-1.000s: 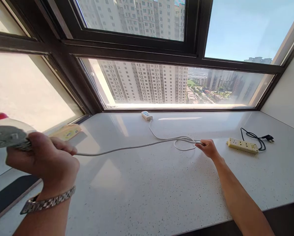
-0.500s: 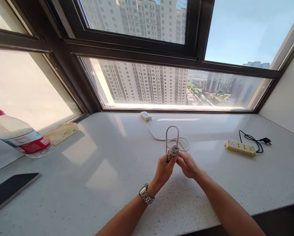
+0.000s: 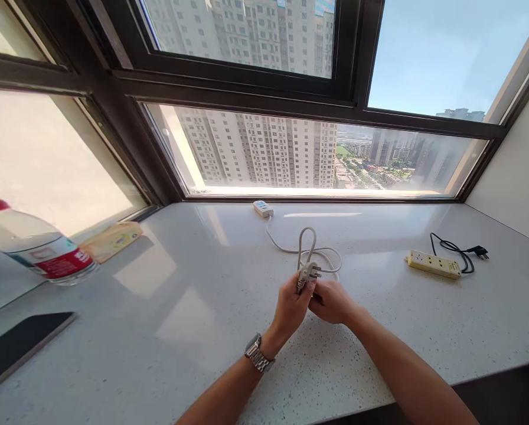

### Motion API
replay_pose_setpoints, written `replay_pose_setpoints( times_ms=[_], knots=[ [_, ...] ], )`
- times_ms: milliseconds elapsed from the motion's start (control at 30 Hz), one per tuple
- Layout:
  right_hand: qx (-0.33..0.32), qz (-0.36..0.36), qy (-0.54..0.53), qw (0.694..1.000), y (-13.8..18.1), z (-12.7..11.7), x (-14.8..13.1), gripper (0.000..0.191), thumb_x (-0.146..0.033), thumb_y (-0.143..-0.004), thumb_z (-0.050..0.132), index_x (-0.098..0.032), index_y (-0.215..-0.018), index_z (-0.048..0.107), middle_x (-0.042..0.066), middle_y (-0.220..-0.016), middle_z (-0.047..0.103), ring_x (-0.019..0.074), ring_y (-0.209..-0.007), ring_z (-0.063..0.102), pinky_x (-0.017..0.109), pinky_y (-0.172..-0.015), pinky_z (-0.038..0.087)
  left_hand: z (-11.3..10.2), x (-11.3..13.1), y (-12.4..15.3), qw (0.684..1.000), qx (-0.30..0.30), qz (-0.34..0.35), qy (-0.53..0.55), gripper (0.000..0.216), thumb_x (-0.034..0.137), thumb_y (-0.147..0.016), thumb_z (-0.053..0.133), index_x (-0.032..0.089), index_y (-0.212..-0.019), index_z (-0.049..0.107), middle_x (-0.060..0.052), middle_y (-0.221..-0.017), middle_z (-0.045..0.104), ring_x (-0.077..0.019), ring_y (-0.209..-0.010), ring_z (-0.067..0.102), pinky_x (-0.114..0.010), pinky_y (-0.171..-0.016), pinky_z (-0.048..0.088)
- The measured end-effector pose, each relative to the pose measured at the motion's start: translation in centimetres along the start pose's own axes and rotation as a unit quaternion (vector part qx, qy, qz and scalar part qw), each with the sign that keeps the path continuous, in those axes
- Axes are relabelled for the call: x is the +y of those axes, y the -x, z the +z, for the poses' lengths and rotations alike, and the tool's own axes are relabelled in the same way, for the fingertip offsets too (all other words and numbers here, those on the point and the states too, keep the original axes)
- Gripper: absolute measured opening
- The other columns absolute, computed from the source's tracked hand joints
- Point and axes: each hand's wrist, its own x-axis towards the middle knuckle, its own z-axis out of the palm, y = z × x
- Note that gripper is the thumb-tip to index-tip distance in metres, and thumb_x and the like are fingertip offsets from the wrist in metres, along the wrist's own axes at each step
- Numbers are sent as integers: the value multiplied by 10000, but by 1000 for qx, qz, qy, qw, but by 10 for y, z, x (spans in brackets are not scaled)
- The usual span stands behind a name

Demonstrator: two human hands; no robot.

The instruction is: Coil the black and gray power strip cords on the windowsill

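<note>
A white plug (image 3: 309, 272) with metal prongs pointing right is held in my left hand (image 3: 292, 304), which is closed around its base. Close against it, my right hand (image 3: 332, 302) has its fingers curled on the white power cord (image 3: 307, 230); the exact grip is partly hidden behind the fingers. The cord rises in a narrow loop above both hands and lies coiled on the counter behind them. It runs back to a small white power strip (image 3: 263, 208) near the window.
A yellowish power strip (image 3: 433, 264) with a black cord and black plug (image 3: 477, 252) lies at the right of the speckled white counter (image 3: 229, 366). At left are a red-capped water bottle (image 3: 47, 251), a tissue pack (image 3: 114, 241) and a dark flat phone-like slab (image 3: 20, 348).
The plug has turned, its prongs now facing more to the right. My right hand has shifted slightly left and curled more, and the cord loop has narrowed and tilted.
</note>
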Motion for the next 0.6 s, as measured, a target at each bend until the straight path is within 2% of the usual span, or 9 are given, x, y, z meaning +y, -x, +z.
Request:
replay_pose_setpoints(
  times_ms=[67, 133, 233, 300, 367, 500, 600],
  knots=[
    [4, -10, -20, 1000, 0, 2, 3, 67, -161, -727, 507, -188, -670, 485, -23, -568, 488, 94, -496, 309, 228, -497, 186, 1, -3, 0, 1000, -13, 7, 17, 203, 367, -749, 624, 181, -672, 600, -3, -646, 531, -147, -631, 472, -248, -598, 391],
    [9, -23, -38, 999, 0, 3, 6, 139, -192, -746, 525, -190, -630, 448, -47, -528, 419, 84, -488, 268, 222, -497, 182, 1, -1, -2, 997, -25, -17, 68, 273, 420, -739, 654, 168, -653, 592, -16, -677, 536, -141, -647, 465, -253, -610, 392],
    [18, -38, -57, 997, 0, 0, 16, 275, -280, -790, 538, -192, -575, 391, -68, -492, 329, 77, -480, 235, 223, -496, 182, -13, 19, -9, 969, -24, -76, 233, 423, 521, -731, 671, 172, -580, 487, 8, -579, 442, -123, -588, 419, -265, -600, 405],
    [23, -26, -82, 996, 0, -7, 27, 364, -350, -812, 535, -193, -538, 355, -67, -477, 308, 73, -473, 239, 223, -490, 190, -36, 43, -16, 936, -20, -96, 339, 485, 513, -733, 688, 182, -557, 379, 50, -504, 278, -99, -496, 332, -258, -538, 396],
    [26, 0, -127, 992, 2, -15, 41, 417, -421, -821, 531, -195, -521, 349, -66, -467, 305, 71, -465, 251, 221, -478, 203, -67, 68, -22, 927, 3, -79, 368, 473, 446, -734, 713, 182, -573, 355, 64, -501, 183, -75, -432, 190, -219, -419, 286],
    [54, 48, -188, 980, 5, -33, 66, 490, -539, -767, 583, -195, -500, 358, -65, -477, 279, 71, -478, 240, 221, -461, 203, -128, 105, -31, 960, 59, -19, 273, 539, 464, -679, 742, 175, -529, 313, 51, -488, 103, -73, -392, 125, -216, -360, 214],
    [51, 78, -205, 974, 6, -44, 72, 536, -599, -699, 632, -193, -486, 354, -65, -493, 254, 70, -488, 232, 222, -454, 182, -161, 114, -31, 970, 120, 39, 207, 592, 500, -639, 747, 170, -519, 270, 40, -479, 51, -85, -385, 48, -235, -342, 125]
  ],
)
